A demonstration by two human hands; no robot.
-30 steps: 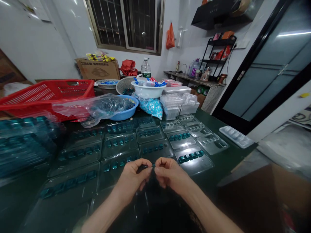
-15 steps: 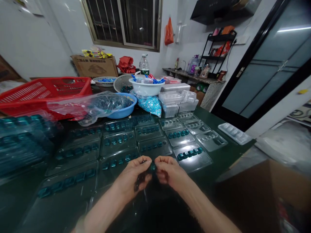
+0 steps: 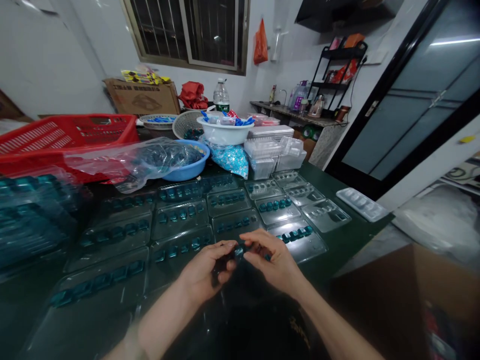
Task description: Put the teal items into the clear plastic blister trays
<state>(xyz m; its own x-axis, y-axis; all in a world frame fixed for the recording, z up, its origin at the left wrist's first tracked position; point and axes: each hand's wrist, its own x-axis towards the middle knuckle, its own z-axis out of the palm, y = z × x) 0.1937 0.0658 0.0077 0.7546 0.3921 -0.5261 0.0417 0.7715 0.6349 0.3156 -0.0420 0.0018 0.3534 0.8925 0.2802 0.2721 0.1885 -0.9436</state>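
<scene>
Over the near middle of the table, my left hand (image 3: 204,270) is closed, pinching a small dark teal, glossy piece (image 3: 239,252) between thumb and fingertips. Darker bits show under its curled fingers, too shadowed to name. My right hand (image 3: 277,262) is just to the right, its thumb and index tip at the edge of that piece. A speck of teal shows among its bent fingers, so it seems to hold another such piece. Around both hands lie clear plastic trays (image 3: 180,232), many with a row of teal pieces in their cavities; the closest is a tray (image 3: 305,245) right of my right hand.
At left are a stack of filled trays (image 3: 33,215) and a red basket (image 3: 71,150). Behind stand a blue basin (image 3: 187,170), a white bowl (image 3: 225,134), a turquoise bag (image 3: 230,161) and stacked clear cases (image 3: 262,155). A cardboard box (image 3: 393,290) is at lower right.
My right hand has shifted slightly up and right, its fingers opening a little from the pinch. The left still holds the teal piece, now more visible. The view has moved slightly.
</scene>
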